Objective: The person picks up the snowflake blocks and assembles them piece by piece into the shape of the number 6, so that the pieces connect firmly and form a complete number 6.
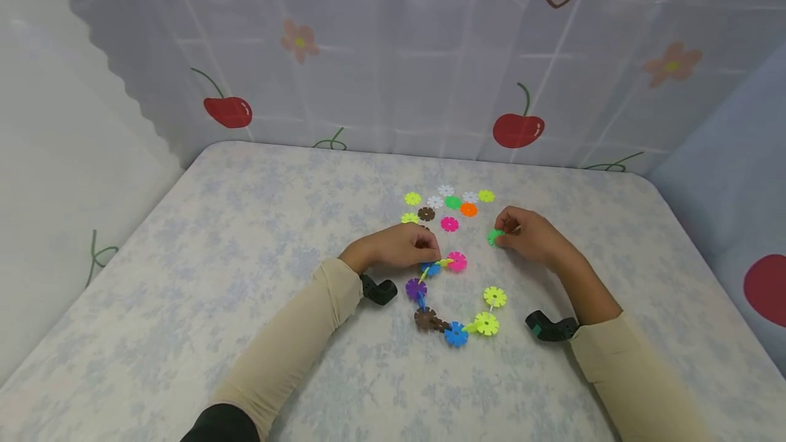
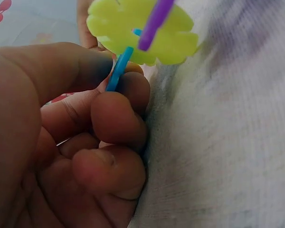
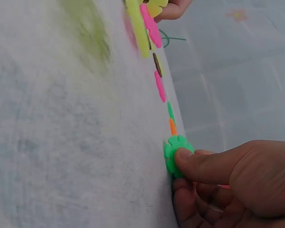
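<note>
One pale patterned tabletop (image 1: 276, 224) spans your head view, near edge cut off. Backdrop cloth (image 1: 393, 53) behind it, top cut off. Your left sleeve (image 1: 288, 340) and right sleeve (image 1: 632, 374) run out at the bottom; a black piece (image 1: 224, 425) on the left one is cropped, can't tell what it is.

Your left hand (image 1: 396, 245) pinches a blue disc, seen edge-on in the left wrist view, thumb and finger covering part of it. Your right hand (image 1: 533, 234) pinches a green disc between thumb and fingers.

C-shaped chain (image 1: 456, 334) of notched discs lies between your hands, gap toward your right hand; its blue disc (image 1: 431, 269) is the one at your left fingertips, partly covered. Several links stand edge-on, hard to count.

Loose discs (image 1: 449, 224) lie beyond the chain; a brown one is mostly behind your left hand. Right wrist view shows some as thin edges only.

Green disc (image 1: 495, 237) is right of the loose ones, partly behind your fingers; can't tell whether it touches the table.
</note>
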The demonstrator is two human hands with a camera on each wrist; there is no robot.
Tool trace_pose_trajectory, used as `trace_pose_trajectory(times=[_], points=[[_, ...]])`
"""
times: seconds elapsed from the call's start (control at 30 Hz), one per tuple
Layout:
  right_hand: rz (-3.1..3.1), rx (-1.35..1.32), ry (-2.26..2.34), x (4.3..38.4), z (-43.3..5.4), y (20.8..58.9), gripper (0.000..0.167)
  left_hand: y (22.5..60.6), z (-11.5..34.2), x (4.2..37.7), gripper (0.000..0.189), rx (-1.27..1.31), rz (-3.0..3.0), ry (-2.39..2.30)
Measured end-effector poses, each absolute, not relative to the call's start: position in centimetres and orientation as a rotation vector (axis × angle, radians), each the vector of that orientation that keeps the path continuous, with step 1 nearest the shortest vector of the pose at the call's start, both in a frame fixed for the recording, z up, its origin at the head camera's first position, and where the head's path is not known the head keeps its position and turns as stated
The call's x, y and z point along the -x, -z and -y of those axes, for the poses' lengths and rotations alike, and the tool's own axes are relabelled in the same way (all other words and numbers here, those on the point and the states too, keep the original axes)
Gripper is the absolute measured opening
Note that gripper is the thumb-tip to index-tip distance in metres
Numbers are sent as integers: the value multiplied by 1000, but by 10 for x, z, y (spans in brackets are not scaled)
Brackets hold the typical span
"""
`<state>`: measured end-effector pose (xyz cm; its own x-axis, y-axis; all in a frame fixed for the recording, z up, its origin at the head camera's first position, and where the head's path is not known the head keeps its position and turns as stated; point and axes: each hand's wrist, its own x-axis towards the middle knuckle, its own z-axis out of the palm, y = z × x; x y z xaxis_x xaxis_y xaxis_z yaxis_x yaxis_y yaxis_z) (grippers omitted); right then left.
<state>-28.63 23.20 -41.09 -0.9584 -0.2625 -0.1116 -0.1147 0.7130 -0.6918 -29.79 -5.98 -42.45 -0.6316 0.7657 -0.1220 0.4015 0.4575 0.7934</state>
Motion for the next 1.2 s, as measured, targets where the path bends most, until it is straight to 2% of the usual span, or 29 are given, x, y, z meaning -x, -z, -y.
trace_pose_trajectory(times=[0.2, 0.4, 0.73, 1.2], points=[[-2555, 452, 1170, 275, -230, 406, 14, 425, 63, 297, 15, -916, -2244, -1051], [-2525, 618, 1075, 273, -216, 404, 6, 424, 68, 298, 17, -924, -2161, -1114], [-2601, 734, 964, 263, -208, 400, 16, 425, 66, 296, 16, -986, -2083, -1139], [-2665, 815, 940, 261, -204, 402, 18, 422, 65, 297, 10, -1009, -2047, -1170]])
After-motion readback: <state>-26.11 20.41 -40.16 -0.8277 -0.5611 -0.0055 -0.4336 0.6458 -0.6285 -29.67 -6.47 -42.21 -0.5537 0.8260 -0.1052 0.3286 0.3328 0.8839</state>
